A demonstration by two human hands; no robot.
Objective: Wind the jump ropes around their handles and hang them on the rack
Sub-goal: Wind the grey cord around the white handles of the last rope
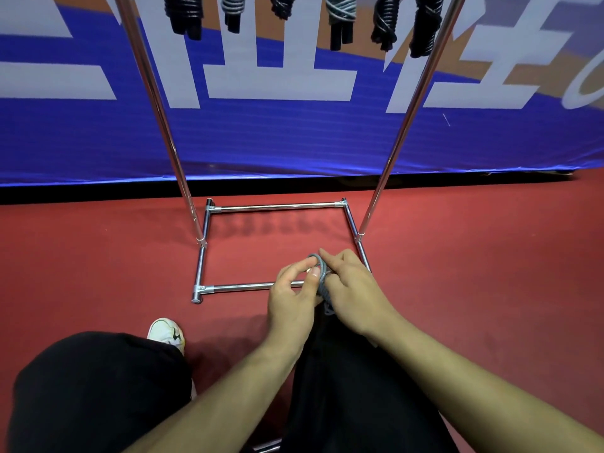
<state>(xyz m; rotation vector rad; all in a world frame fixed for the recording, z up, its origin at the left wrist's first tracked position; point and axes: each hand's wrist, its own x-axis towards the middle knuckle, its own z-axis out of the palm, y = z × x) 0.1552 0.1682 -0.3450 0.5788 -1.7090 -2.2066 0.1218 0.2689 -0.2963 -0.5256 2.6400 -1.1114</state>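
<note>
Hands (295, 289) (351, 289) pinch grey rope (322, 271) above rack's (242, 287) front bar.

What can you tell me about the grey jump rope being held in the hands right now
The grey jump rope is a thin grey cord, mostly hidden between both hands. A small loop sticks up at the top; below, coils look wound into a bundle. The left hand pinches the loop and the right hand grips the bundle. It is held above the red floor, near the rack's base bar, not yet hung.

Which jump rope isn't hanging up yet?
The grey jump rope held between the left hand and right hand. The other wound ropes hang from the rack above.
</note>
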